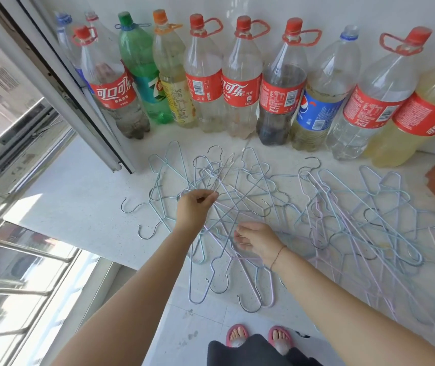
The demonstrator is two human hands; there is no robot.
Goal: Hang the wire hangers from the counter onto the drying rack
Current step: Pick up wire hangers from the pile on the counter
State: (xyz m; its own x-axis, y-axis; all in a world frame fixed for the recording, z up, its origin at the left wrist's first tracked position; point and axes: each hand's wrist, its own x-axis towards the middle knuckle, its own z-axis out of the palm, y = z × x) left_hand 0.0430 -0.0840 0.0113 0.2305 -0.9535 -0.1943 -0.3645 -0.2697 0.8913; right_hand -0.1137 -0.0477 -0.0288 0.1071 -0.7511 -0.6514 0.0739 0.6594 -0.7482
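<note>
Beyond the fingertips, plastic soda bottles (205, 83) are standing in a row, holding clear, yellowish and dark liquid. The left hand (193, 210) is pinching one wire hanger (223, 174) above the tangled hanger pile (240, 207) on the counter (79, 196); the right hand (260, 243) is curling onto the pile, grip unclear.

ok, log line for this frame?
left hand pinches wire hanger | right hand over hanger pile, grip unclear | drying rack not in view

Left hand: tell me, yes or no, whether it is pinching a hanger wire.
Yes, the left hand has its fingertips closed on the thin wire of a hanger raised from the pile on the counter.
</note>
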